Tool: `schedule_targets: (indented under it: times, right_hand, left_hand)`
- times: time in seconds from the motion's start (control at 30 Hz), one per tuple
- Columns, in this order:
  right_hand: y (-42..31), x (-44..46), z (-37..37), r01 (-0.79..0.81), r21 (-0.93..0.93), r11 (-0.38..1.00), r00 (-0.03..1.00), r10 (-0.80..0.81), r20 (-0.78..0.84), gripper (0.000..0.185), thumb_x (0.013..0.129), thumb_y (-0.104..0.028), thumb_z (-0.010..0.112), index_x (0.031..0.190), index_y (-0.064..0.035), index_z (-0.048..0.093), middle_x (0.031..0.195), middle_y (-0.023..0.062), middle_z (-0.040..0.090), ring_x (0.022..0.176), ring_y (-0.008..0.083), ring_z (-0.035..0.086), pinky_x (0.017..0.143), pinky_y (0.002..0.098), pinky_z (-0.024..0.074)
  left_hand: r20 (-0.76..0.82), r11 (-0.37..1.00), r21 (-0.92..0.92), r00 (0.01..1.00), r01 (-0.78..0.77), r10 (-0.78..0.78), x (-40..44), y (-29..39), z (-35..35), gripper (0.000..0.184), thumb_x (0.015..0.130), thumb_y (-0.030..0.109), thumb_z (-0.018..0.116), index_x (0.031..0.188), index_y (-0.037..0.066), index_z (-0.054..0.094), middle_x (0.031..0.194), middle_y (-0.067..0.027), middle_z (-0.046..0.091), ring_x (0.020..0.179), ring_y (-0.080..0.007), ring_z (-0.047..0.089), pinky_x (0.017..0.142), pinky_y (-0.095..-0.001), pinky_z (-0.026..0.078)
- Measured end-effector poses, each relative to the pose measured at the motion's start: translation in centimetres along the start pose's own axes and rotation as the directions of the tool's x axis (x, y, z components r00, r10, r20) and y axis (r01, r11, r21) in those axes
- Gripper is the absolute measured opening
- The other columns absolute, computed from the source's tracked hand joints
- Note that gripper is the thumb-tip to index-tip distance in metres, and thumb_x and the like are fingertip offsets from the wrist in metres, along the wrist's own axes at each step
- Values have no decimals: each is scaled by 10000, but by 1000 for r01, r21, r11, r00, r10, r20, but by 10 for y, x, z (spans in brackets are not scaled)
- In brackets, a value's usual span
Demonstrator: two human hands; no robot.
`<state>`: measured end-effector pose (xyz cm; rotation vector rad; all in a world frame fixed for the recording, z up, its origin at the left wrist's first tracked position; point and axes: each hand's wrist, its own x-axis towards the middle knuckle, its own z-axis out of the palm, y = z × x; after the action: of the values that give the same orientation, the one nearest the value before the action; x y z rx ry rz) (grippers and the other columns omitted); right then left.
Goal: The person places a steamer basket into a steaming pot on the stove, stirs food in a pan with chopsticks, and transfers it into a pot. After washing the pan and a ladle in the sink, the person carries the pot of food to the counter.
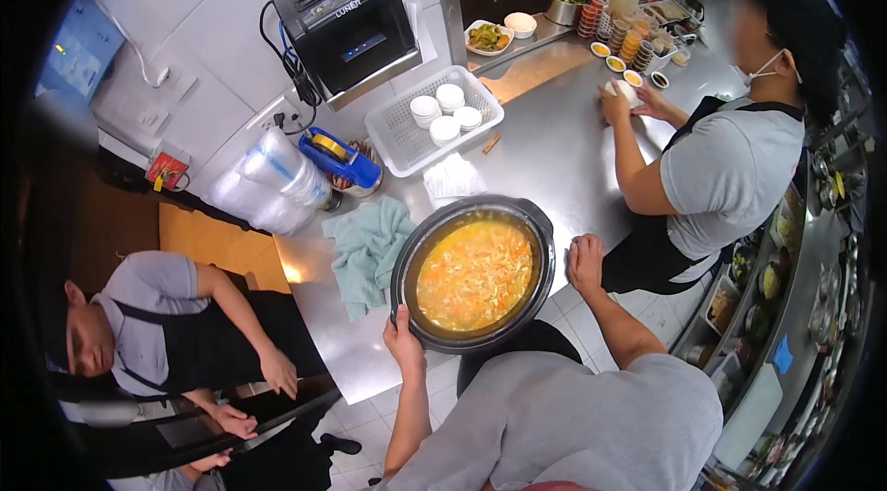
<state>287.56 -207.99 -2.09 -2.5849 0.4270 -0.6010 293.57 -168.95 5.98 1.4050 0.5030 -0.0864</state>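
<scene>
A black oval slow-cooker pot (547, 237) stands at the counter's front edge, filled with orange-yellow soup (476, 277) full of shredded pieces. My left hand (404, 340) grips its near left rim, thumb up along the side. To the right of the pot, apart from it, my right hand (585, 262) is at the counter edge with its fingers curled in; the palm side is hidden. A crumpled light-green towel (366, 251) lies just left of the pot. Behind the pot is a white paper stack (454, 179).
A white basket (393, 135) with stacked white cups sits by the wall, under a black printer (349, 29). At right a co-worker (730, 158) handles a white item beside sauce cups (633, 78). Another person (176, 325) stands at left. The steel counter (554, 140) runs between.
</scene>
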Motion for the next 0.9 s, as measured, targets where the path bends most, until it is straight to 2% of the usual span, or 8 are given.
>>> schedule_targets:
  times: [0.03, 0.1, 0.2, 0.4, 0.47, 0.63, 0.77, 0.9]
  right_hand:
    - [-4, -2, 0, -51, -90, 995, 997, 46, -59, 170, 904, -142, 527, 1020, -22, 562, 1083, 200, 517, 1016, 372, 485, 899, 485, 364]
    - [-2, -10, 3, -175, -193, 965, 982, 157, -106, 247, 900, -177, 542, 1099, -32, 573, 1215, 181, 512, 1116, 344, 478, 961, 491, 323]
    - [-12, -10, 8, -169, -279, 945, 974, 117, -192, 277, 902, -179, 537, 1131, -27, 567, 1260, 194, 501, 1175, 355, 459, 1002, 479, 303]
    - [-11, -14, 9, -201, -278, 939, 956, 125, -266, 304, 892, -152, 538, 1165, -19, 551, 1314, 224, 474, 1214, 362, 447, 1023, 491, 281]
    - [-11, -15, 14, -202, -268, 942, 952, 124, -281, 307, 888, -144, 538, 1168, -18, 548, 1317, 227, 472, 1215, 363, 448, 1024, 493, 279]
    - [-9, -20, 9, -193, -227, 954, 946, 119, -303, 292, 872, -116, 531, 1151, -28, 544, 1315, 208, 478, 1217, 355, 448, 1027, 497, 275]
    - [2, -20, 21, -234, -251, 939, 940, 153, -304, 296, 930, -198, 446, 1165, -48, 545, 1328, 186, 477, 1243, 342, 434, 1041, 475, 257]
    - [-2, -22, 20, -176, -224, 959, 936, 93, -341, 286, 867, -125, 509, 1135, -37, 556, 1277, 194, 500, 1206, 345, 452, 1017, 493, 274]
  left_hand:
    - [-41, 999, -37, 999, -26, 25, -2, 5, 10, 287, 977, 260, 582, 851, 7, 633, 731, 22, 584, 618, -54, 479, 535, -230, 366]
    - [-24, 999, -48, 999, -25, 24, 0, 4, 13, 290, 976, 263, 583, 834, 14, 624, 722, 27, 571, 615, -52, 470, 532, -232, 358]
    - [11, 998, -60, 1000, -2, 2, 5, -2, 17, 291, 975, 267, 584, 823, 20, 614, 716, 31, 559, 616, -52, 463, 534, -234, 355]
    - [35, 996, -77, 998, -40, 43, 12, -3, 36, 282, 975, 257, 581, 886, -5, 633, 773, 2, 607, 677, -71, 509, 600, -239, 406]
    - [14, 986, -122, 993, -112, 115, 22, -15, 42, 299, 978, 262, 567, 905, -18, 638, 741, 1, 596, 585, -68, 481, 515, -242, 374]
    - [77, 994, -101, 996, -44, 52, 21, -13, 50, 311, 974, 237, 574, 982, -65, 647, 905, -65, 672, 785, -131, 571, 723, -289, 459]
    - [76, 988, -24, 985, -151, 152, 29, -8, 63, 419, 1008, 308, 504, 1008, -89, 635, 948, -99, 669, 828, -161, 574, 779, -299, 454]
    - [3, 967, 32, 967, -253, 253, 28, -15, 65, 567, 1046, 408, 372, 1126, -109, 591, 1096, -145, 630, 981, -204, 553, 900, -316, 416]
